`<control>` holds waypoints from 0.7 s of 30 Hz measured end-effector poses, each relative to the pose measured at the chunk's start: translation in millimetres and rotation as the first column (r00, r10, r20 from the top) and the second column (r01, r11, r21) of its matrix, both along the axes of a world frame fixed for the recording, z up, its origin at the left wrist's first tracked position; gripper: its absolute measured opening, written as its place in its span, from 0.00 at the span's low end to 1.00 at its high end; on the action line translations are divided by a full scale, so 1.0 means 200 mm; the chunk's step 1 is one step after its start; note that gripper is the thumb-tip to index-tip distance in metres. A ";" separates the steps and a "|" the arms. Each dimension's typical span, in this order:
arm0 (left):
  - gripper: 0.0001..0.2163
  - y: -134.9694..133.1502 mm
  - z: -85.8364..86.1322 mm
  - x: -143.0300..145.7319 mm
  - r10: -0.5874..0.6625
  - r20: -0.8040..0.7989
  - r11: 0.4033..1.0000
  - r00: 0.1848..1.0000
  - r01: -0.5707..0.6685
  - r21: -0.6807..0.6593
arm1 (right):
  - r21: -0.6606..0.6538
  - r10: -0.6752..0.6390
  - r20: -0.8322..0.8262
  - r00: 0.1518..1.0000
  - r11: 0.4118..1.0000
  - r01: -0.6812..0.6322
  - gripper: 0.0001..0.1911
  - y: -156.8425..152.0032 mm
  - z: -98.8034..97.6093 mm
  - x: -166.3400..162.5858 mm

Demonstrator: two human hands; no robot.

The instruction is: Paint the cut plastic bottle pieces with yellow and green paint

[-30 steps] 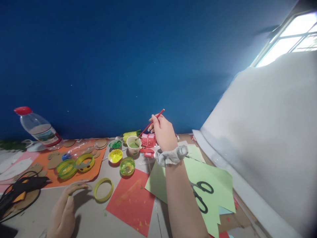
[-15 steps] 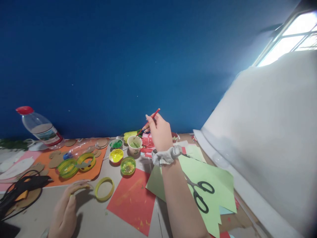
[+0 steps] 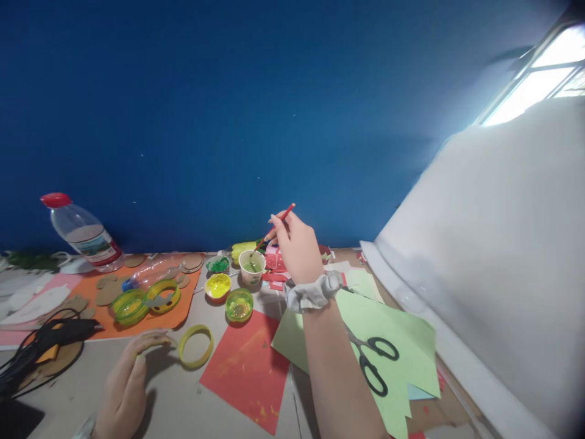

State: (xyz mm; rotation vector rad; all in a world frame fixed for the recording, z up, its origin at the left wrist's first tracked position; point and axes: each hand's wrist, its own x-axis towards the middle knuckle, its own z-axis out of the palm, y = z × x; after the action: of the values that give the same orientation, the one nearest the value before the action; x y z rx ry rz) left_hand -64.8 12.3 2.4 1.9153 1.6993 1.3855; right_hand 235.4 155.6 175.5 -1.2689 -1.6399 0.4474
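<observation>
Head view: nearest, the left hand (image 3: 125, 384) rests low over the worktop (image 3: 169, 405), its grip apart with nothing between thumb and fingers; just beyond its fingertips lies a yellow-green ring (image 3: 197, 364), and to the right a paint-marked red sheet (image 3: 249, 372); past these, a green-tinted dish (image 3: 239, 317) sits in front of a paper cup (image 3: 251, 279) of greenish liquid; farther up, the right hand (image 3: 299, 247) has its grip closed on a thin red brush (image 3: 287, 211), slanting down into the cup's mouth, though whether the bristles touch liquid is unclear; good practice would be swirling gently, wiping excess against the rim, and keeping the wrist clear of the light cup.
</observation>
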 end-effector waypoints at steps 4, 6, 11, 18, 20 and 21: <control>0.16 0.00 0.00 0.00 -0.005 -0.017 1.000 1.000 0.005 -0.002 | -0.016 0.004 0.079 0.997 1.000 -0.003 0.13 -0.02 0.02 0.01; 0.16 0.00 0.00 0.00 -0.002 -0.024 1.000 1.000 0.002 -0.009 | -0.037 0.017 0.125 0.992 0.999 -0.012 0.13 -0.04 0.04 0.01; 0.16 0.00 0.01 0.00 -0.003 -0.039 1.000 0.999 0.003 0.003 | -0.113 0.061 0.227 0.972 0.993 -0.035 0.13 -0.10 0.09 0.01; 0.16 0.01 0.04 0.02 0.028 -0.054 0.999 0.998 -0.026 0.025 | -0.104 0.079 0.215 0.973 0.993 -0.058 0.12 -0.14 0.12 0.01; 0.16 0.01 0.05 0.03 0.034 -0.071 0.999 0.997 -0.032 0.029 | -0.068 0.102 0.165 0.981 0.993 -0.092 0.13 -0.12 0.11 0.02; 0.16 0.01 0.06 0.03 0.034 -0.084 0.999 0.996 -0.031 0.033 | -0.052 0.109 0.146 0.983 0.993 -0.103 0.15 -0.11 0.10 0.02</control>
State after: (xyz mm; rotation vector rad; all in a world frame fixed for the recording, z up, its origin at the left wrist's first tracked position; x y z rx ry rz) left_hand -58.0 14.1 14.4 1.9979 1.7647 1.3690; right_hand 238.7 133.3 194.9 -1.2776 -1.8389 0.4656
